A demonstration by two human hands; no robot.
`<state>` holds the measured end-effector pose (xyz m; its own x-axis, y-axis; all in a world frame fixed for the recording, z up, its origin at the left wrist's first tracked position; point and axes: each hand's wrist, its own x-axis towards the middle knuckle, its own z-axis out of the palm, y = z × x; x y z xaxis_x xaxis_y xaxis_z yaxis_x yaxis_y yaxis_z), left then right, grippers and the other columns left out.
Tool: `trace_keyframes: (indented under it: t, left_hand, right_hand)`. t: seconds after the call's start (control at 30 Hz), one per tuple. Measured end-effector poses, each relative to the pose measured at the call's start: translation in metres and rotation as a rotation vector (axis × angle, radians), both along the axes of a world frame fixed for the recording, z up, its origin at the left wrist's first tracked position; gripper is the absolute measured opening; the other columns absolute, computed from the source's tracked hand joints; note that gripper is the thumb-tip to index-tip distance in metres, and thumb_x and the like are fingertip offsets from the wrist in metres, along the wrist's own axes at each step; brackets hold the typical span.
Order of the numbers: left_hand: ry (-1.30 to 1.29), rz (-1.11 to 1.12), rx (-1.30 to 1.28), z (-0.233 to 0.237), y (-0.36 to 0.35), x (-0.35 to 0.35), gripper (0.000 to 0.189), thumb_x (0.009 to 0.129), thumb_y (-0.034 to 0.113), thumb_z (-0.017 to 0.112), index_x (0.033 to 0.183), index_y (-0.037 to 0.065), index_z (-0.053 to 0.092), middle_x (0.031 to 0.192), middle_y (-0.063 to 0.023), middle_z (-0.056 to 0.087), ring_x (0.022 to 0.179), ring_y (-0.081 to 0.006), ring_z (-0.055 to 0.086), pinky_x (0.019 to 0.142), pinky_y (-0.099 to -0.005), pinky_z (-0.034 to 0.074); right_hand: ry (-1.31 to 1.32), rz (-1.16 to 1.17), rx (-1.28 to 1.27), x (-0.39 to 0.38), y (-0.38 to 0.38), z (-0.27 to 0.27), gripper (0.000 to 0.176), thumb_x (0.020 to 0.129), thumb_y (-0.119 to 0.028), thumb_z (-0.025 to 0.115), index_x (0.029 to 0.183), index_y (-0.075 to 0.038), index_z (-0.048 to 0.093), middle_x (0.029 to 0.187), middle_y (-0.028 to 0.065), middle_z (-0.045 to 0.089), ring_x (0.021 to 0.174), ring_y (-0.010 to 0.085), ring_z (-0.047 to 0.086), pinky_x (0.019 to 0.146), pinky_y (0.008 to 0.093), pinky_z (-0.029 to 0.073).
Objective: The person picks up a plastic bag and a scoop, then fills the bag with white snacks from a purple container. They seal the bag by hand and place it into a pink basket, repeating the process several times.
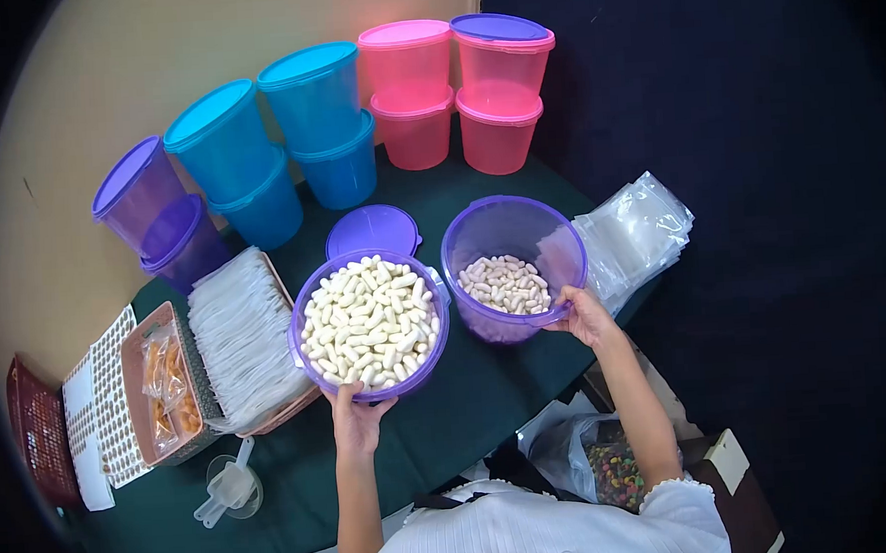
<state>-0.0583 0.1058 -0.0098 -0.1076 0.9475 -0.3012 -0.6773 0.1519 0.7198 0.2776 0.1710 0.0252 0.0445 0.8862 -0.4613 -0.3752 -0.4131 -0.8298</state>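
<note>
My left hand [355, 421] grips the near rim of a round purple tub [432, 362], its thumb over the edge. White capsule-shaped pieces [368, 322] fill that tub to near its brim. With my right hand [580, 316] I hold the near right rim of a second purple tub [496, 326]. Inside it, smaller-looking pale pieces [507, 284] cover only the bottom. Both tubs are open and stand side by side on the dark green tablecloth [450, 416]. Behind them lies a flat purple lid [372, 230]. The undersides of my fingers are partly hidden.
Stacked blue tubs [308, 98] and pink tubs [407, 73] line the back, with purple ones [148, 197] at left. Clear bags [641, 231] lie right. Left are a basket of white packets [241, 337], a basket of orange packets [145, 422] and a cup with scoops [232, 486].
</note>
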Motion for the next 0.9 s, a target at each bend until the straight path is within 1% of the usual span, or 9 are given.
trace_keyframes:
  t: [0.2,0.33,0.47,0.53,0.67,0.73,0.8,0.83,0.9]
  left_hand:
    - [-0.048,0.071,0.011,0.007,-0.001,0.007,0.065,0.071,0.015,0.051,0.127,0.0,0.02,0.124,-0.0203,0.033,0.107,-0.0346,0.044,0.071,-0.0487,0.051]
    - [-0.054,0.109,0.062,0.01,0.0,0.012,0.068,0.07,0.014,0.05,0.128,0.0,0.018,0.125,-0.022,0.031,0.11,-0.0363,0.04,0.076,-0.0525,0.047]
    - [-0.057,0.197,0.021,0.018,-0.001,0.023,0.066,0.067,0.011,0.048,0.127,-0.001,0.021,0.123,-0.0226,0.034,0.109,-0.0361,0.042,0.077,-0.0535,0.046]
    - [-0.128,0.262,-0.048,0.017,-0.004,0.03,0.062,0.068,0.011,0.047,0.124,-0.002,0.025,0.119,-0.022,0.039,0.105,-0.0355,0.046,0.076,-0.0535,0.047]
    - [-0.052,0.379,-0.057,0.023,-0.011,0.05,0.057,0.068,0.01,0.046,0.121,-0.004,0.03,0.114,-0.0214,0.044,0.099,-0.0334,0.051,0.071,-0.0496,0.051]
    - [-0.051,0.4,-0.08,0.019,-0.015,0.055,0.058,0.068,0.008,0.045,0.122,-0.001,0.028,0.114,-0.0202,0.044,0.097,-0.0318,0.052,0.07,-0.0462,0.052]
    - [-0.053,0.426,-0.094,0.019,-0.017,0.06,0.059,0.068,0.006,0.045,0.123,0.001,0.026,0.115,-0.0189,0.043,0.096,-0.0301,0.053,0.069,-0.0428,0.054]
    - [-0.047,0.421,-0.101,0.022,-0.017,0.06,0.059,0.068,0.005,0.045,0.124,0.002,0.026,0.115,-0.0189,0.043,0.095,-0.0297,0.054,0.068,-0.0419,0.054]
    - [-0.035,0.432,-0.118,0.029,-0.017,0.057,0.059,0.068,0.004,0.045,0.124,0.003,0.026,0.114,-0.0188,0.044,0.094,-0.0293,0.054,0.067,-0.041,0.054]
  right_hand:
    - [-0.099,0.068,0.112,-0.007,0.053,0.016,0.035,0.073,-0.01,0.044,0.106,0.002,0.045,0.091,0.015,0.057,0.072,0.0232,0.061,0.057,0.0341,0.054]
    - [0.153,0.138,0.135,-0.007,0.116,0.009,0.041,0.075,-0.007,0.044,0.113,0.006,0.033,0.098,0.0173,0.053,0.083,0.0259,0.059,0.063,0.0372,0.054]
    - [0.179,-0.041,0.196,-0.02,0.16,-0.011,0.043,0.076,-0.006,0.044,0.114,0.005,0.028,0.106,0.0178,0.048,0.082,0.0294,0.058,0.06,0.0386,0.055]
    - [0.062,-0.398,0.274,-0.029,0.172,-0.012,0.038,0.08,-0.014,0.045,0.11,0.004,0.034,0.097,0.0178,0.052,0.077,0.0279,0.059,0.063,0.0381,0.055]
    - [0.109,-0.701,0.25,-0.028,0.19,-0.008,0.051,0.081,-0.014,0.049,0.119,0.001,0.018,0.108,0.0211,0.044,0.076,0.0297,0.059,0.06,0.0371,0.055]
    - [0.066,-0.866,0.174,-0.017,0.204,-0.007,0.068,0.079,-0.012,0.051,0.118,-0.001,-0.004,0.105,0.0243,0.042,0.075,0.0325,0.059,0.061,0.0385,0.055]
    - [0.121,-0.856,0.116,-0.004,0.206,0.003,0.088,0.073,-0.007,0.053,0.122,-0.005,-0.02,0.113,0.025,0.037,0.083,0.0323,0.057,0.072,0.0401,0.052]
    - [0.119,-0.842,0.109,-0.002,0.209,0.004,0.088,0.073,-0.007,0.053,0.122,-0.005,-0.02,0.113,0.025,0.037,0.083,0.0323,0.057,0.072,0.0401,0.052]
    - [0.135,-0.779,0.147,-0.004,0.21,0.006,0.07,0.074,-0.015,0.054,0.114,0.004,0.0,0.098,0.0258,0.044,0.077,0.0332,0.059,0.069,0.0423,0.053]
